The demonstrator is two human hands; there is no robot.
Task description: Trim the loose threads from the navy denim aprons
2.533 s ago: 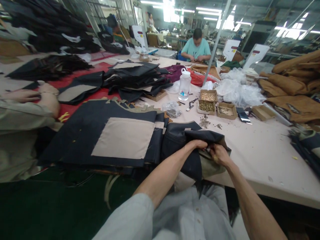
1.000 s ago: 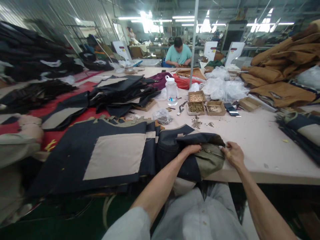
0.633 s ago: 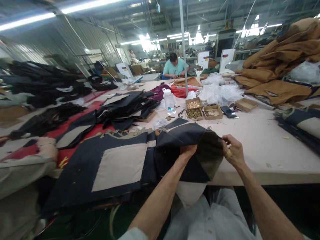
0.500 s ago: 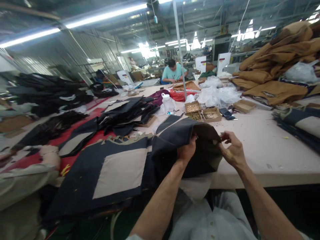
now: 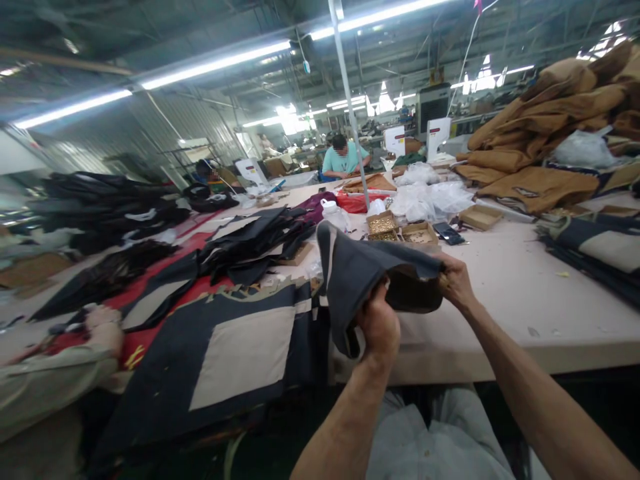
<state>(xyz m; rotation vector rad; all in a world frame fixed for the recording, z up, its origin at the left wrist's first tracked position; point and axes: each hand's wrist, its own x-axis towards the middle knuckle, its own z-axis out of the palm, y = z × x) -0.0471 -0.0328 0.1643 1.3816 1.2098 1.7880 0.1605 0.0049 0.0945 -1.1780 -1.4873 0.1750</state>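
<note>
Both of my hands hold up a dark navy fabric piece above the table's front edge. My left hand is closed round its lower edge, thumb on top. At the piece's right end, my right hand pinches a corner. Between the hands the cloth sags open, showing a dark brown inner side. To the left lies a stack of navy fabric panels, the top one bearing a beige patch.
Small cardboard boxes of metal parts, a dark phone-like object and a white jug stand beyond my hands. Brown garments are heaped at right. A co-worker's hand works at far left; another person sits across the table.
The fabric piece has been lifted and gathered, and its lower part no longer hangs past the table edge. My left hand turned and grips a bunched edge; my right hand closed tighter.
</note>
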